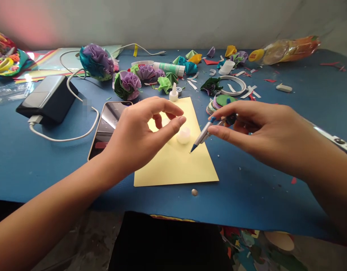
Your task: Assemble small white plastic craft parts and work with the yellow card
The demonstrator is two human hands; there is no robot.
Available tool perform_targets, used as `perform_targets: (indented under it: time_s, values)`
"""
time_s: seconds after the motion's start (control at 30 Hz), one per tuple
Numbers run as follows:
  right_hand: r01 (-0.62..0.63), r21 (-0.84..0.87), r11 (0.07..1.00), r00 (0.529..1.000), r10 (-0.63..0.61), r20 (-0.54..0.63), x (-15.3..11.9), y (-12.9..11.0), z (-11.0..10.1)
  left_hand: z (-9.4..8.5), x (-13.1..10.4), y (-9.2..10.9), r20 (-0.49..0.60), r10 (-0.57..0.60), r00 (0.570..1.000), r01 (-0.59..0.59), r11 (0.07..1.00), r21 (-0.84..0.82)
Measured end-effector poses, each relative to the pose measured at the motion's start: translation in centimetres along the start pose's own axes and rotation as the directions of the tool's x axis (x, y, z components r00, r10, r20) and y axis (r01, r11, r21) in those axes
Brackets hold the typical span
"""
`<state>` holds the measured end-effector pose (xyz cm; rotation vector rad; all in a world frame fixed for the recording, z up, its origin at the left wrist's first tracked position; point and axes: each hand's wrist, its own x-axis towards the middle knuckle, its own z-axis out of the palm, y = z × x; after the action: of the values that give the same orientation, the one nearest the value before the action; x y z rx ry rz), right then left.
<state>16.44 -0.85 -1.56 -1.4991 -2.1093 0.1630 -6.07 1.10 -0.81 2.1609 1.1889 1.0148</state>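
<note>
My left hand (139,130) hovers over the left side of a yellow paper sheet (173,169), fingers curved, with a small gap between thumb and index finger and nothing visible held. Between the hands, a pale translucent round shape (184,135) shows on the sheet; its kind is unclear. Over the sheet's right edge, my right hand (246,128) pinches a slim silver-and-blue tool (202,133), like a pen or compass. Its blue point slants down to the paper, and its upper part is hidden behind my fingers. A stack of round paper discs (218,103) lies just beyond that hand.
A phone (108,120) lies left of the sheet, near a black block (49,98) with a white cable (63,140). Behind are paper flowers (126,84), a glue stick (170,69), a white nozzle (173,93), a tape ring (238,88), scraps and a bottle (286,52).
</note>
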Motion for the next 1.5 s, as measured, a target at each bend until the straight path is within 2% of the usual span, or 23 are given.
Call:
perform_targets:
  time_s: [0.07,0.13,0.23,0.33,0.57,0.73,0.93,1.27,1.5]
  values:
    - [-0.017,0.015,1.0,0.998,0.018,-0.064,0.0,-0.2,-0.3,-0.1,0.0,0.2,0.044,0.011,0.999,-0.009,0.999,-0.049]
    - [-0.015,0.033,0.999,0.994,0.019,-0.109,-0.1,-0.5,-0.5,-0.2,0.1,0.4,0.153,0.011,0.988,0.009,0.991,-0.131]
    - [0.002,0.084,0.996,0.989,0.01,-0.145,-0.3,-1.1,-0.5,-0.3,0.1,0.8,0.353,-0.005,0.936,0.098,0.964,-0.247]
    - [0.042,0.123,0.992,0.987,-0.022,-0.157,-0.5,-1.6,-0.4,-0.3,0.2,0.8,0.424,-0.024,0.905,0.168,0.937,-0.305]
    - [0.189,0.008,0.982,0.966,-0.184,-0.18,-0.5,-2.2,0.1,0.0,0.0,0.3,0.399,-0.063,0.915,0.201,0.928,-0.315]
    - [0.105,0.084,0.991,0.978,-0.088,-0.191,-0.5,-1.8,0.0,0.0,0.0,0.6,0.361,-0.068,0.93,0.193,0.927,-0.322]
    - [-0.001,0.132,0.991,0.962,0.037,-0.272,-0.6,-2.1,-0.9,-0.2,0.0,0.9,0.235,-0.039,0.971,0.101,0.961,-0.256]
    - [-0.113,0.142,0.983,0.925,0.156,-0.347,-0.8,-2.2,-1.3,-0.3,-0.2,1.3,0.279,-0.022,0.96,0.096,0.962,-0.255]
    - [-0.111,0.17,0.979,0.918,0.166,-0.359,-0.8,-2.4,-1.6,0.0,-0.2,1.0,0.277,0.022,0.961,0.057,0.96,-0.274]
